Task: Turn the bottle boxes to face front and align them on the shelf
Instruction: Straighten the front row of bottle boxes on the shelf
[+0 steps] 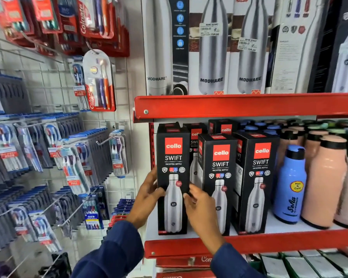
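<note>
Three black bottle boxes with a red logo stand in a front row on the red shelf [269, 240]. The leftmost box [173, 157] faces front. My left hand [148, 192] presses its left side with the thumb on the front, and my right hand [199, 207] grips its right edge. The middle box [220, 163] and the right box [258, 163] face front too, angled slightly left. Behind them stand more of the same boxes [223, 127], partly hidden.
Blue [290, 183] and peach [325, 181] bottles stand right of the boxes. Tall white bottle boxes [211, 47] fill the shelf above. A wire grid [48, 81] with hanging toothbrush packs [97, 81] covers the wall at left. Boxes lie on the shelf below.
</note>
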The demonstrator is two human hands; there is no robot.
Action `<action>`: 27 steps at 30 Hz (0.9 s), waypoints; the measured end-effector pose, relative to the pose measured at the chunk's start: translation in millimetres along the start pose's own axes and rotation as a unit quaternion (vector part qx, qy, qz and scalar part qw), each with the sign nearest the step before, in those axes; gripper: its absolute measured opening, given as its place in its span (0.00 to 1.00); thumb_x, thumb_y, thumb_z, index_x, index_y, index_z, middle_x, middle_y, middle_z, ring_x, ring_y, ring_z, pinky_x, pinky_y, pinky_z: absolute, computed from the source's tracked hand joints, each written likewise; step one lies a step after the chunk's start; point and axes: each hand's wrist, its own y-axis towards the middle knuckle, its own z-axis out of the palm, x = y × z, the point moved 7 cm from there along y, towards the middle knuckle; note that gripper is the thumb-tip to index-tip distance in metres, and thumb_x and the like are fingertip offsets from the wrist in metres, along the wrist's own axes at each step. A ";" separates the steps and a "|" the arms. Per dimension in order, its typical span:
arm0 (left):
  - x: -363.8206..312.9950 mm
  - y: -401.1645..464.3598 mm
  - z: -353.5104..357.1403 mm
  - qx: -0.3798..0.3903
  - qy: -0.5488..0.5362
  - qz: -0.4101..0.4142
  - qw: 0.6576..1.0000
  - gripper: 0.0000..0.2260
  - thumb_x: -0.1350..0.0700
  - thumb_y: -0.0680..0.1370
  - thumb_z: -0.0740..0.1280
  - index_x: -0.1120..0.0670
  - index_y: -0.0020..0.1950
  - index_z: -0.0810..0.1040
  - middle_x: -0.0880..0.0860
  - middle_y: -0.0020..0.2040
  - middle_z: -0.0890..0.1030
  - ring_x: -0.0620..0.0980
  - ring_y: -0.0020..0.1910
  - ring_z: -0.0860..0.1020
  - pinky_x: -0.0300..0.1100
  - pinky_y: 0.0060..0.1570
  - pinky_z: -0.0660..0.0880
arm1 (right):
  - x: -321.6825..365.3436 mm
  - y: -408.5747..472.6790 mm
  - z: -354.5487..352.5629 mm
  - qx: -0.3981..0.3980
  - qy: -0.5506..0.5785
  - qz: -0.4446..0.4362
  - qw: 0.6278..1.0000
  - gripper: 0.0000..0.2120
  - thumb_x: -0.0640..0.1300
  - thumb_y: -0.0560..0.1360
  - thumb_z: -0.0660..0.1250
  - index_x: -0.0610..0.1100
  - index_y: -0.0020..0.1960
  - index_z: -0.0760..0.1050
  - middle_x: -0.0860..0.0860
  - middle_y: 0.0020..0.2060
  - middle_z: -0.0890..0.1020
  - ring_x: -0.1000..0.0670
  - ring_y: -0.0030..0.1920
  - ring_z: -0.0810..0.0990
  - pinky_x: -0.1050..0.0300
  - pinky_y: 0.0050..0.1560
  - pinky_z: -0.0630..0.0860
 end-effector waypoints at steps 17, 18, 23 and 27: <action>58.4 -42.1 13.7 -0.049 0.028 -0.027 0.998 0.32 0.65 0.80 0.62 0.43 0.79 0.57 0.46 0.79 0.64 0.50 0.77 0.65 0.59 0.75 0.65 | -40.1 -26.4 9.7 0.012 -0.051 0.022 0.998 0.20 0.39 0.77 0.64 0.44 0.69 0.70 0.45 0.52 0.85 0.52 0.47 0.84 0.66 0.52 0.79; 62.9 -47.9 13.6 -0.067 0.039 -0.035 0.996 0.30 0.63 0.80 0.63 0.45 0.79 0.59 0.47 0.79 0.66 0.51 0.76 0.67 0.58 0.75 0.66 | -45.5 -29.9 12.3 0.021 -0.057 0.031 0.998 0.20 0.39 0.78 0.64 0.44 0.69 0.70 0.43 0.52 0.85 0.49 0.50 0.84 0.63 0.55 0.78; 65.3 -71.4 11.9 -0.174 0.161 -0.044 0.970 0.19 0.52 0.77 0.71 0.52 0.68 0.78 0.48 0.62 0.83 0.46 0.61 0.81 0.39 0.61 0.78 | -63.9 -39.2 19.7 0.053 -0.086 0.063 0.993 0.19 0.40 0.78 0.63 0.40 0.68 0.71 0.45 0.57 0.83 0.54 0.51 0.82 0.86 0.41 0.64; 64.4 -81.5 19.7 -0.185 0.178 -0.055 0.965 0.18 0.55 0.77 0.71 0.55 0.66 0.79 0.47 0.54 0.85 0.37 0.50 0.81 0.17 0.45 0.71 | -64.8 -42.8 19.2 0.064 -0.110 0.051 0.991 0.17 0.40 0.78 0.62 0.41 0.66 0.73 0.45 0.53 0.85 0.52 0.49 0.83 0.83 0.41 0.67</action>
